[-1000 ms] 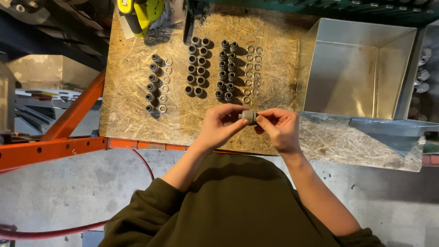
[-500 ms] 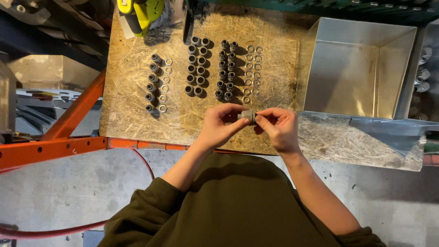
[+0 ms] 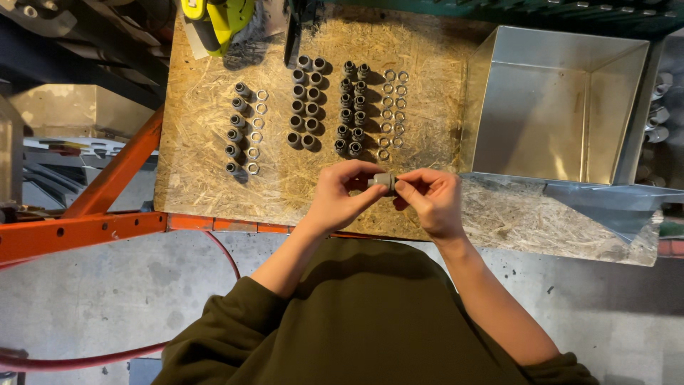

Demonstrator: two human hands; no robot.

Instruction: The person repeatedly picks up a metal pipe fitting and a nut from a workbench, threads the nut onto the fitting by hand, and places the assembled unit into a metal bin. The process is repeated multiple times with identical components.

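Note:
My left hand (image 3: 343, 194) and my right hand (image 3: 430, 199) meet over the near edge of a chipboard worktop (image 3: 206, 185). Between their fingertips they pinch one small grey metal fitting (image 3: 383, 180). Beyond the hands, rows of dark cylindrical fittings (image 3: 305, 103) stand on the board, with more dark fittings (image 3: 352, 110) to their right and a column of them (image 3: 235, 128) at the left. Silver nuts (image 3: 392, 114) lie in two columns at the right, and another column of nuts (image 3: 255, 130) sits beside the left fittings.
An open metal box (image 3: 556, 107) stands at the right of the worktop, and a sheet-metal piece (image 3: 605, 203) lies in front of it. A yellow-green power tool (image 3: 217, 21) rests at the far left corner. An orange steel frame (image 3: 107, 214) runs under the bench.
The hands stay in nearly the same place, holding the fitting together. The fingers shift only slightly around it.

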